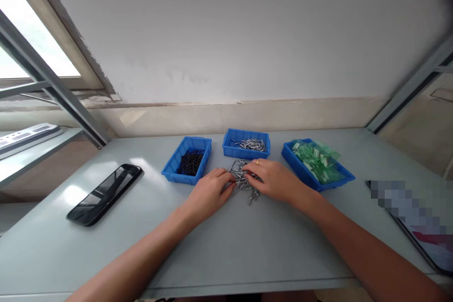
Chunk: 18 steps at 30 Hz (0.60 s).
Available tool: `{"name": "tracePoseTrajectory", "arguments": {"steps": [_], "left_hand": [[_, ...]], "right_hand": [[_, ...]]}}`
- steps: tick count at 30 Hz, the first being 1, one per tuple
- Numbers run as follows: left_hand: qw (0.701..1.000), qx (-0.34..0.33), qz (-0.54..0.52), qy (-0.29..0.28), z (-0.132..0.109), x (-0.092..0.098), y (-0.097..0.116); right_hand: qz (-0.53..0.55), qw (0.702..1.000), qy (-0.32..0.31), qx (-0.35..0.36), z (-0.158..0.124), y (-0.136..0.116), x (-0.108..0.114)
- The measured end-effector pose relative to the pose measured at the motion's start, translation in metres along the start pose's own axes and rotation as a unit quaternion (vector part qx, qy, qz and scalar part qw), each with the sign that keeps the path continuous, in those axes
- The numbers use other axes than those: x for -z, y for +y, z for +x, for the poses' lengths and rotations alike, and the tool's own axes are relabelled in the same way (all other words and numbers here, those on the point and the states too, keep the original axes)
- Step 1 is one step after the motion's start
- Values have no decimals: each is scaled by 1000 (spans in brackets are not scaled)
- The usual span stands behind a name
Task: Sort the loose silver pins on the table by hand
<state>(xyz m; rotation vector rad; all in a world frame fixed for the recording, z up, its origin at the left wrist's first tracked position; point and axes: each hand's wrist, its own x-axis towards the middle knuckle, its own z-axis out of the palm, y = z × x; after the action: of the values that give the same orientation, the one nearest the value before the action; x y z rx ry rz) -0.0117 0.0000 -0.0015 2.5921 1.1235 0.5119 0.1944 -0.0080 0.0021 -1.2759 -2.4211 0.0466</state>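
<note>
A loose pile of silver screws (253,194) lies on the grey tabletop (226,245) between my hands. At the pile's left edge, my left hand (212,189) has thumb and forefinger closed on a silver screw, mostly hidden by the fingertips. From the right, my right hand (274,179), with a ring on one finger, curls its fingers over the pile and closes on some of the screws. How many it grips is hidden. Just behind the pile, a blue bin (246,152) holds more silver screws (253,144).
Left of the pile stands a blue bin (173,170) with black screws (191,162). To the right, another blue bin (307,179) carries green plastic packets (318,160). A black phone (106,193) rests at left, and a dark-edged flat device (414,226), partly blurred, at right. Behind is a wall (230,47).
</note>
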Motion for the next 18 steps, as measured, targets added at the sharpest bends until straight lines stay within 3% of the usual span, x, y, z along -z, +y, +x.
{"name": "tracePoseTrajectory", "arguments": {"steps": [7,18], "left_hand": [[993,37,-78,83,1,2,1],[991,-4,-109,71,1,4,5]], "right_hand": [[-1,999,10,38,0,0,2],[-3,993,73,95,-1,-6,3]]}}
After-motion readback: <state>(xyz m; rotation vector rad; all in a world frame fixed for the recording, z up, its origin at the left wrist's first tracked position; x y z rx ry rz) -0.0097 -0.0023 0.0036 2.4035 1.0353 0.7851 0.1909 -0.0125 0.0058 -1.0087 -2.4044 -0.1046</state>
